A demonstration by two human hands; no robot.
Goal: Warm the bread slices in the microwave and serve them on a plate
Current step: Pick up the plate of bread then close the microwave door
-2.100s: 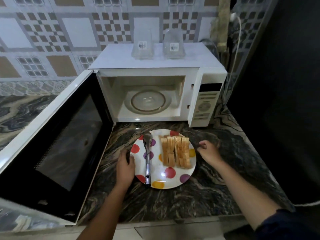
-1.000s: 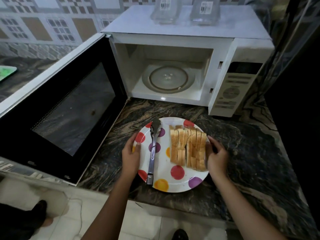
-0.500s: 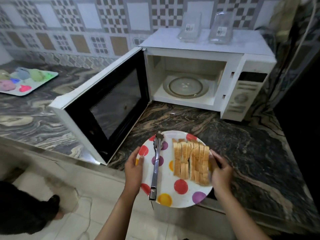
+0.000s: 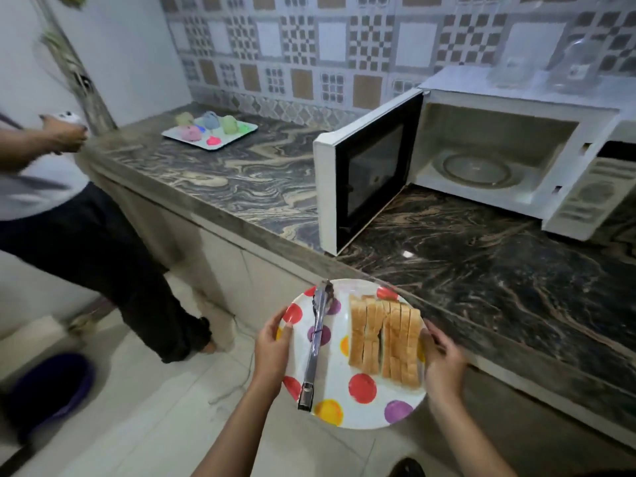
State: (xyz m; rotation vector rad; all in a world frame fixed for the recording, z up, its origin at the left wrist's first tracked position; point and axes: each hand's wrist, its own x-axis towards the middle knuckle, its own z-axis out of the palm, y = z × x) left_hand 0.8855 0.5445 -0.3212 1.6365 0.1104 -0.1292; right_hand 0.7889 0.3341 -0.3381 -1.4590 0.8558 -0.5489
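Note:
A white plate with coloured dots [image 4: 361, 413] is held in the air, off the counter and over the floor. My left hand [image 4: 273, 349] grips its left rim and my right hand [image 4: 442, 364] grips its right rim. A row of bread slices [image 4: 385, 342] stands on the plate's right half. Metal tongs [image 4: 316, 342] lie on its left half. The white microwave [image 4: 516, 108] stands on the counter at the right with its door [image 4: 364, 170] swung wide open. Its glass turntable [image 4: 476, 168] is bare.
The marble counter [image 4: 241, 180] runs from far left to right. A tray of coloured moulds [image 4: 210, 132] sits at its far end. Another person [image 4: 86, 235] stands at the left on the tiled floor. Two clear containers [image 4: 543, 68] rest on the microwave.
Both hands closed on the plate's rims and lifted it off the counter, carrying it back and left away from the microwave. My view turned left, bringing the other person in.

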